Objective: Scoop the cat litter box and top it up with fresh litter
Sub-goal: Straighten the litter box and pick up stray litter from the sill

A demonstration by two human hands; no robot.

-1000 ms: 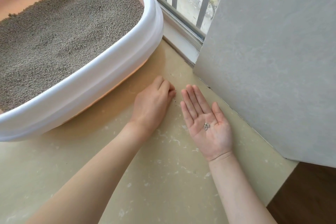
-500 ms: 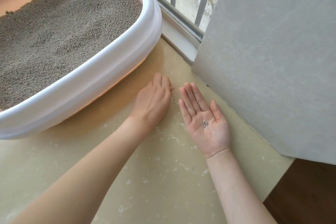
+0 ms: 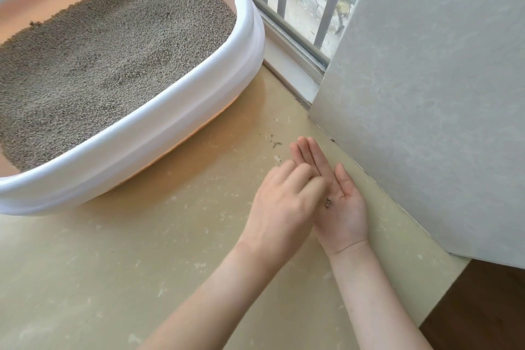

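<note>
Grey litter granules [image 3: 328, 203] lie in our flat, upturned right hand [image 3: 338, 207] beside the litter box [image 3: 159, 133], our left hand [image 3: 281, 207] curling fingers over it, contents hidden.

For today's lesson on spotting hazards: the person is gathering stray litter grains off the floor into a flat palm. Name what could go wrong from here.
1. The few litter grains lie loose on the flat, open right hand; tilting it on the way to the litter box could spill them back onto the floor.
2. The left hand overlaps that palm and may knock grains off.
3. Scattered grains beyond the fingertips, near the wall panel, could be missed.
</note>
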